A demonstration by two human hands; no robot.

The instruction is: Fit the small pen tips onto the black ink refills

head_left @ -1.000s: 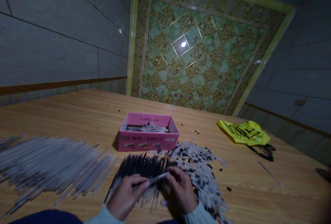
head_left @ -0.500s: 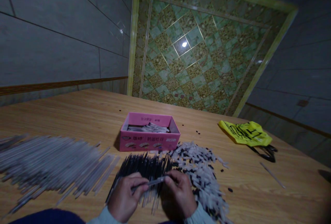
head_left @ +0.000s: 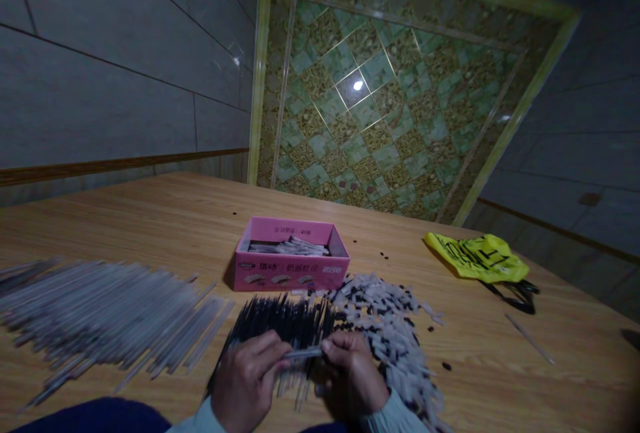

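Between both hands, a slim translucent pen (head_left: 305, 353) is held nearly level. My left hand (head_left: 250, 373) is closed around its left part, and its end is hidden in the fingers. My right hand (head_left: 355, 366) pinches the other end between thumb and fingers; that tip is covered. Just beyond and below the hands lies a bundle of black pen refills (head_left: 280, 323). To the right spreads a pile of small whitish caps mixed with black plugs (head_left: 395, 340). Many clear pen barrels (head_left: 100, 316) lie in a heap on the left.
A pink box (head_left: 293, 272) holding several pale pens stands behind the refills. A yellow bag (head_left: 475, 256) with black writing and a black strap lies at the right. One thin tube (head_left: 530, 338) and a few black bits lie on the wooden table (head_left: 165, 213).
My left hand has rolled over the pen, its back now turned up more, and the pen is more level. My right hand keeps its pinch, with its fingers curled more. The view has shifted slightly.
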